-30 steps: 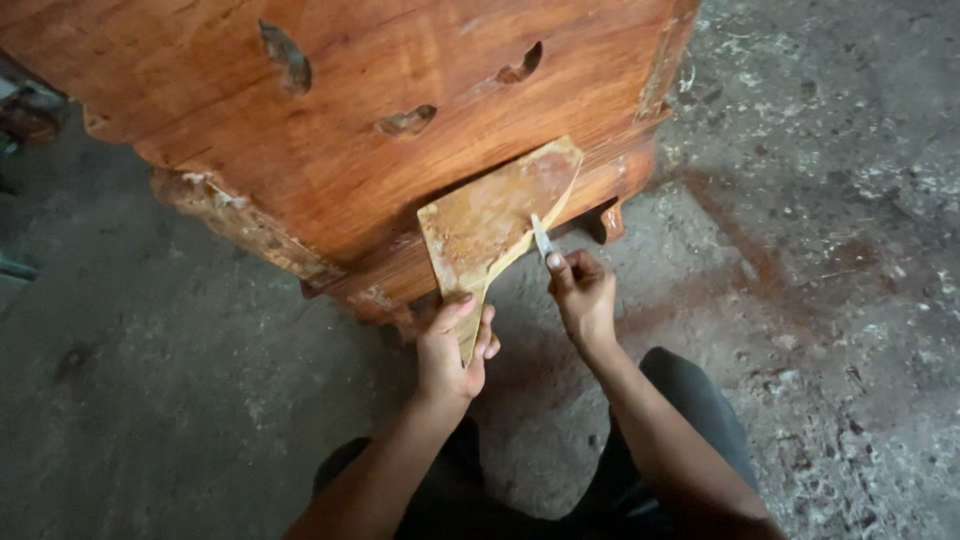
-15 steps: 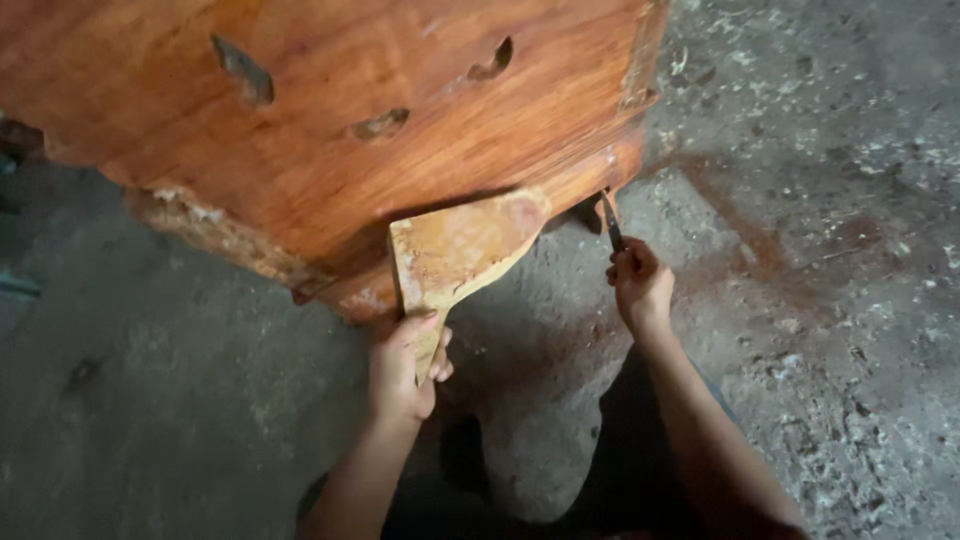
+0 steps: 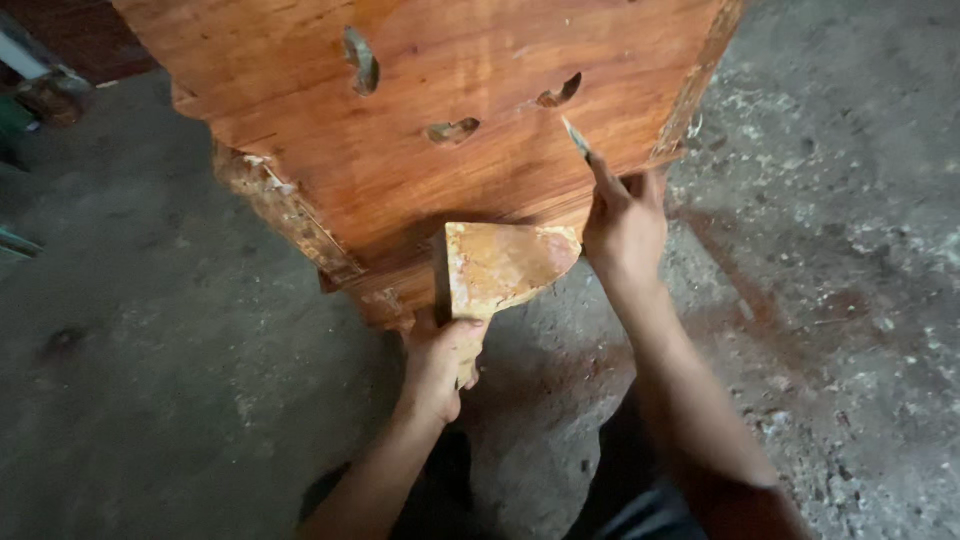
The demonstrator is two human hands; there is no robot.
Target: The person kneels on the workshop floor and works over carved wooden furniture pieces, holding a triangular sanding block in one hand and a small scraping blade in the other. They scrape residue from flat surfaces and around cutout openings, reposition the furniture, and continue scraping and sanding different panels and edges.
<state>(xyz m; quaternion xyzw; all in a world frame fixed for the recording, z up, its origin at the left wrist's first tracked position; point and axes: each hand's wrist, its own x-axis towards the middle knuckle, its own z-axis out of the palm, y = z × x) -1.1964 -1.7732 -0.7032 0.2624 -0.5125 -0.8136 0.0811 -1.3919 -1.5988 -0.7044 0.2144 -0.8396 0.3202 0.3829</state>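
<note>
I see the board (image 3: 505,265) below the cabinet (image 3: 440,120); left hand (image 3: 440,365) under it, right hand (image 3: 622,225) right.

- A rough grey concrete floor (image 3: 180,400) fills the lower and side parts of the view, matte and dusty.
- On the right the floor is strewn with pale debris and flecks (image 3: 860,260), thickest near the upper right.
- A reddish-brown stain (image 3: 790,310) runs across the concrete on the right.
- A small dark spot (image 3: 62,342) marks the floor at the left.
- In the upper left corner lie blurred objects: a rusty, rounded brown item (image 3: 50,95) and a pale strip (image 3: 22,55) beside it; what they are cannot be told.
- A thin greenish edge (image 3: 18,243) shows at the left border.
- The light is dim and even, without hard shadows.
</note>
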